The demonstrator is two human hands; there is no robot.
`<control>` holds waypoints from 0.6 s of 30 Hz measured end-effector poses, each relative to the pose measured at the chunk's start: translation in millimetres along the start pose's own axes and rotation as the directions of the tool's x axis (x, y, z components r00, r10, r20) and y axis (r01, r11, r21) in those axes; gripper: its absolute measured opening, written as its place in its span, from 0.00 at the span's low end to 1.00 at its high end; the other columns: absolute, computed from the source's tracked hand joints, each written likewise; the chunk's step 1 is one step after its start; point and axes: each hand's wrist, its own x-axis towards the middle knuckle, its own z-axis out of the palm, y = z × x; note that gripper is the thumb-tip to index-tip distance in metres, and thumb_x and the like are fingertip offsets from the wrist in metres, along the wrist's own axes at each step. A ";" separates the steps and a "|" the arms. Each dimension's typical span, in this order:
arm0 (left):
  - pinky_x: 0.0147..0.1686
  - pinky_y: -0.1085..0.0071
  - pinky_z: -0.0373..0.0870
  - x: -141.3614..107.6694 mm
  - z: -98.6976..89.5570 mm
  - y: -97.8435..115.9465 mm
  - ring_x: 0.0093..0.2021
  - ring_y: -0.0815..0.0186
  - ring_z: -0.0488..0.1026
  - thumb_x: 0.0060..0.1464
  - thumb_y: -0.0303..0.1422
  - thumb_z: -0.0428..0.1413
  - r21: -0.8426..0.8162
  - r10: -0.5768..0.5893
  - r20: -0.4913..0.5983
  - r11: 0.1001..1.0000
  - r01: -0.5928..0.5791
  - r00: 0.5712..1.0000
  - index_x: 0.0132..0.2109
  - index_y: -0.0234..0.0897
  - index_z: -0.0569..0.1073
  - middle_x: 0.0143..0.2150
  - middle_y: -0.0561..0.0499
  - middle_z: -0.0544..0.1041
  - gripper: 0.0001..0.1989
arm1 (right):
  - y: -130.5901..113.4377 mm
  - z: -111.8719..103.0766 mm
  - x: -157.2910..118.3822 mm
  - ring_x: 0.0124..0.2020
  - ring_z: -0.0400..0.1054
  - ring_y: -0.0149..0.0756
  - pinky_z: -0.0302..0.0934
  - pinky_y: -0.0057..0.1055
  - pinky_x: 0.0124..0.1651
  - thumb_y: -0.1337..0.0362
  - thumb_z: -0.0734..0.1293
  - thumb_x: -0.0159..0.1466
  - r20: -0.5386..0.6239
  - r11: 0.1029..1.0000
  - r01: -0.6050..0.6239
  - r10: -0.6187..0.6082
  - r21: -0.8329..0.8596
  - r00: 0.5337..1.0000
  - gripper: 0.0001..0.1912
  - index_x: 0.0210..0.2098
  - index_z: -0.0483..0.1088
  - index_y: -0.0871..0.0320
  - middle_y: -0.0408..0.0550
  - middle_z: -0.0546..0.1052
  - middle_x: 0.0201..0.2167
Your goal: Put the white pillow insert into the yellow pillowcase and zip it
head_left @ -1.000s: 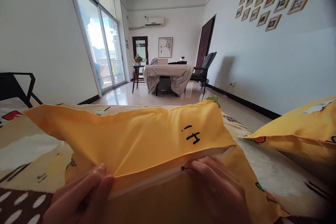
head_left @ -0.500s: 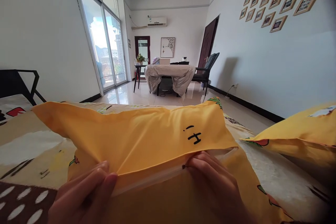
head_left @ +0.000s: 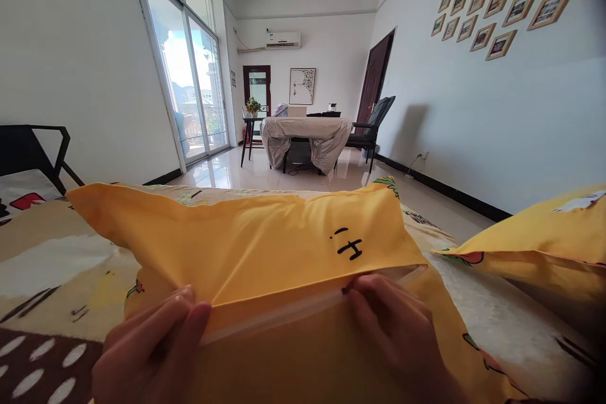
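Observation:
A yellow pillowcase point(head_left: 265, 240) with black "Hi" lettering lies in front of me, its edge flap lifted over a pale zipper strip point(head_left: 265, 323). My left hand point(head_left: 151, 341) is closed, pinching the flap's edge between thumb and fingers at the left end of the strip. At the right part of the strip, my right hand point(head_left: 395, 322) is closed on a small dark zipper pull point(head_left: 344, 290), with its fingertips just under the flap. Most of the pull is hidden by the fingers. What fills the pillowcase does not show.
Another yellow pillow point(head_left: 534, 233) lies to the right on the patterned bedding point(head_left: 61, 265). A black armchair point(head_left: 33, 151) stands at the left. Beyond the bed are a covered table point(head_left: 305, 126), a dark chair point(head_left: 374, 126) and a sliding glass door point(head_left: 189, 76).
My right hand and the zipper pull have moved a little to the right along the strip. The left hand keeps its pinch and has risen slightly with the flap's edge.

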 end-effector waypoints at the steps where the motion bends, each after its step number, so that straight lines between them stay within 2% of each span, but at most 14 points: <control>1: 0.18 0.77 0.61 2.2 0.5 0.3 0.16 0.74 0.60 0.54 0.29 0.55 -0.023 0.023 0.003 0.999 -0.023 1.000 0.21 0.39 0.62 0.17 0.58 0.62 0.15 | 3.7 0.7 0.2 0.26 0.65 0.29 0.59 0.25 0.29 0.71 0.61 0.64 -0.027 1.000 0.000 0.000 -0.024 1.000 0.06 0.30 0.63 0.57 0.42 0.70 0.25; 4: 0.19 0.78 0.62 5.5 3.4 -1.8 0.17 0.75 0.60 0.52 0.25 0.55 -0.034 0.046 -0.044 0.998 -0.048 0.998 0.23 0.39 0.64 0.19 0.58 0.63 0.13 | 17.8 2.9 1.3 0.29 0.64 0.31 0.59 0.27 0.31 0.70 0.61 0.63 -0.089 0.997 0.006 -0.012 -0.075 0.996 0.07 0.29 0.63 0.57 0.44 0.69 0.27; 8: 0.19 0.78 0.61 5.8 8.2 -6.4 0.16 0.75 0.57 0.53 0.25 0.54 -0.015 0.001 -0.096 1.000 -0.003 0.995 0.22 0.39 0.64 0.17 0.59 0.61 0.13 | 33.8 2.2 3.3 0.33 0.66 0.34 0.62 0.30 0.35 0.70 0.61 0.63 -0.156 0.990 0.023 -0.044 -0.138 0.987 0.06 0.30 0.64 0.57 0.47 0.70 0.32; 13: 0.18 0.76 0.60 7.6 11.0 -9.2 0.15 0.73 0.58 0.53 0.29 0.55 -0.003 -0.007 -0.104 1.000 0.007 0.995 0.21 0.39 0.65 0.16 0.58 0.62 0.13 | 40.5 -0.9 3.9 0.35 0.70 0.35 0.63 0.29 0.36 0.70 0.62 0.63 -0.162 0.993 0.024 -0.043 -0.116 0.986 0.06 0.30 0.64 0.56 0.46 0.73 0.31; 16: 0.21 0.75 0.63 7.2 13.6 -12.2 0.16 0.74 0.60 0.52 0.29 0.55 0.004 0.006 -0.142 1.000 -0.005 0.990 0.23 0.39 0.68 0.17 0.58 0.66 0.11 | 43.4 -0.7 2.4 0.36 0.72 0.35 0.64 0.28 0.36 0.70 0.62 0.63 -0.164 0.994 -0.007 -0.012 -0.112 0.986 0.06 0.30 0.63 0.55 0.45 0.74 0.31; 18: 0.21 0.75 0.62 5.4 16.0 -18.9 0.15 0.74 0.60 0.50 0.28 0.57 -0.011 0.033 -0.188 0.999 -0.036 0.982 0.21 0.38 0.67 0.16 0.58 0.65 0.12 | 45.1 -0.3 0.9 0.36 0.72 0.33 0.64 0.27 0.36 0.70 0.62 0.63 -0.167 0.994 -0.015 -0.004 -0.110 0.986 0.06 0.29 0.63 0.56 0.44 0.74 0.31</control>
